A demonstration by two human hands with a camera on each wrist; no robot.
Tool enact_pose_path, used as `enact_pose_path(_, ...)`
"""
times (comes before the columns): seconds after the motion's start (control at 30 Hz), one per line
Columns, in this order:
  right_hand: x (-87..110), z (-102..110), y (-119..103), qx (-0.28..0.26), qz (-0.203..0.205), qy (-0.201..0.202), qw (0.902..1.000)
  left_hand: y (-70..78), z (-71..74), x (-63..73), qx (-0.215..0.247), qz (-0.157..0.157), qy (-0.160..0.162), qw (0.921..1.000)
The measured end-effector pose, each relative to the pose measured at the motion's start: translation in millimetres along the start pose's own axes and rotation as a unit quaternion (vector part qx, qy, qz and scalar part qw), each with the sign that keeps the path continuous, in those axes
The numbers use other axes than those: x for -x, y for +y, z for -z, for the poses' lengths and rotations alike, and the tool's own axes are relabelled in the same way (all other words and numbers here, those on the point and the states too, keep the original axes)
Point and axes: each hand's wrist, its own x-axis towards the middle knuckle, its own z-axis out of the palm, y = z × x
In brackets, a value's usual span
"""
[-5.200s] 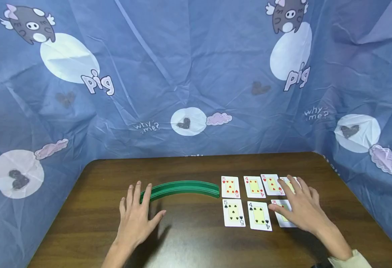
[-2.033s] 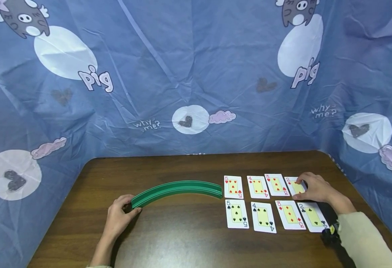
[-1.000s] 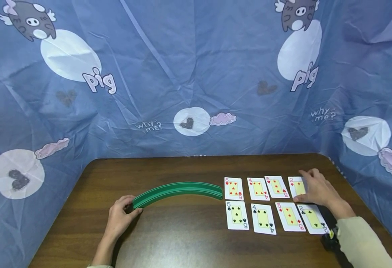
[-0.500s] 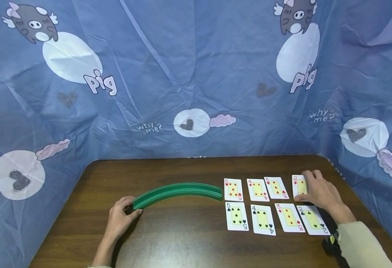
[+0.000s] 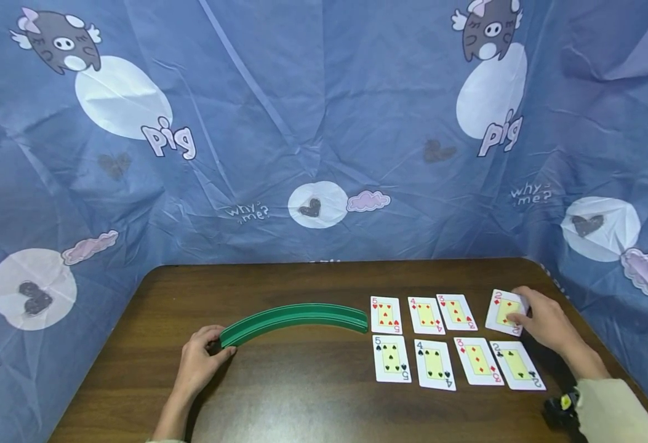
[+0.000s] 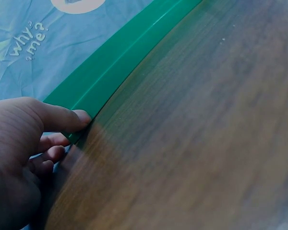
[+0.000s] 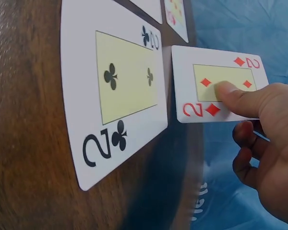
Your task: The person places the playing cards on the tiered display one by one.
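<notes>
At the left end of a curved green card rack (image 5: 296,315), my left hand (image 5: 199,355) grips the rack's tip, thumb on the near side, as the left wrist view also shows. My right hand (image 5: 548,320) pinches the two of diamonds playing card (image 5: 503,311), thumb on its face and fingers behind it. In the right wrist view the pinched card (image 7: 182,81) is beside the two of clubs (image 7: 79,96), which lies on the table. The rack's groove holds no card.
On the brown wooden table (image 5: 279,400) lie several face-up cards in two rows: five of hearts (image 5: 385,315), four of diamonds (image 5: 426,315) and three of hearts (image 5: 456,312) behind; five of spades (image 5: 391,359), four of spades (image 5: 434,364) and three of diamonds (image 5: 477,361) in front. A blue curtain (image 5: 312,123) encloses the table.
My right hand has slid the two of diamonds rightward, away from the three of hearts, and now pinches it. My left hand, open above the rack at first, has gripped the rack's left end.
</notes>
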Motion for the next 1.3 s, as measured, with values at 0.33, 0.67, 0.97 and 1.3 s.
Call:
enact_pose_path(0.33, 3.8, 9.1, 2.7, -0.007, 0.015, 0.035, 0.9992, -0.9, -0.1, 0.0, 0.006, -0.003, 0.002, 1.0)
enact_pose_path(0.67, -8.1, 36.8, -22.9, -0.028, 0.027, 0.065, 0.9971, 0.1, 0.1, -0.6, -0.001, -0.006, 0.001, 1.0)
enact_pose_path(0.97, -24.6, 47.4, -66.7, -0.069, 0.035, 0.036, 0.9963, 1.2, 0.7, 0.3, 0.001, -0.002, -0.005, 1.0)
enact_pose_path(1.3, -50.8, 35.2, -123.6, -0.13, 0.075, -0.026, 0.9883, 0.7, -0.1, 0.1, -0.004, -0.003, 0.001, 1.0)
